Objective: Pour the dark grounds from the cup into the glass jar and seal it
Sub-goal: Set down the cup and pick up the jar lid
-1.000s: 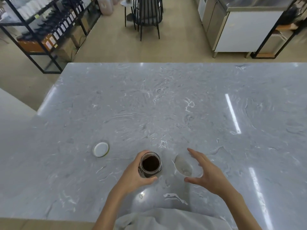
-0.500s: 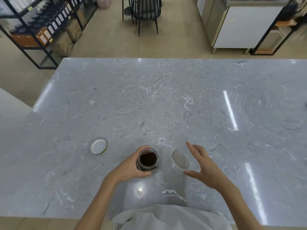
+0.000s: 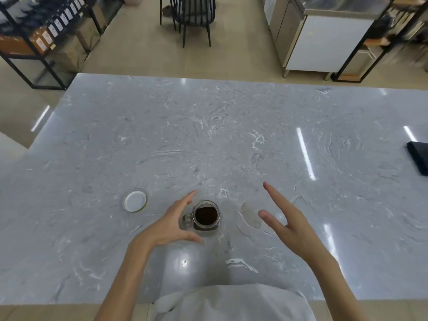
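Glass jar (image 3: 206, 215) upright on grey marble worktop (image 3: 231, 140), near front edge, approx centre; mouth uncovered, dark grounds (image 3: 206, 214) visible inside, filling the view thru the opening. Left hand (image 3: 172, 222) just beside jar on its left, fingers spread and curved round it w/o gripping — index reaching past the far side, thumb low at the near side, palm apart from the glass; released, holding nothing. Right hand (image 3: 289, 222) well to the right of jar, spread flat-ish above the worktop, fingers pointing up-left, also holding nothing. Clear cup (image 3: 251, 215) between jar and right hand, lying/tilted on the worktop, hard to make out against the marble; looks emptied, contents can't be told for sure. Right thumb tip close to cup's rim, contact can't be told. White lid (image 3: 135, 201) flat on worktop, left of jar and beyond left hand, apart from both. Dark flat item (image 3: 419, 158) at far right edge of worktop, cut off by frame. Pale garment (image 3: 231, 302) at bottom centre. Beyond worktop: black chair (image 3: 192, 17), shelving (image 3: 41, 31) w/ bottles at left, steel cabinet (image 3: 324, 38) at right.
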